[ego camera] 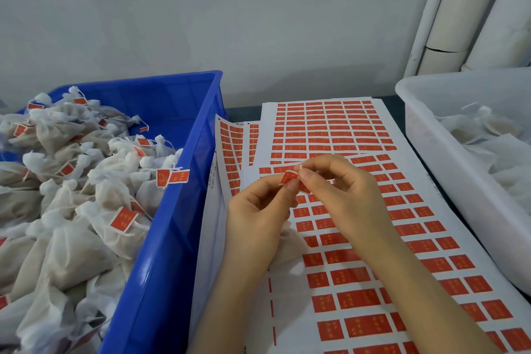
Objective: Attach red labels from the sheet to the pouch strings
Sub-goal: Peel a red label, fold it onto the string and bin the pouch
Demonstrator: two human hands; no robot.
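Pinched between left hand (255, 218) and right hand (339, 195) at frame centre, the small red paper label (288, 177) hovers above the white sticker sheet (287, 310). It is best folded squarely, edges matched, over the thin white pouch string (300, 166).

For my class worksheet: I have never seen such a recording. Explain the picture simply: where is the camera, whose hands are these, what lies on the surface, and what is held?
There is no machine: a person works with bare hands, and the single picture comes from a camera worn on their head, looking down. The left hand and right hand together pinch one small red label. Beneath lie label sheets. A blue crate on the left holds labelled pouches; a white tub on the right holds more pouches, apparently unlabelled.
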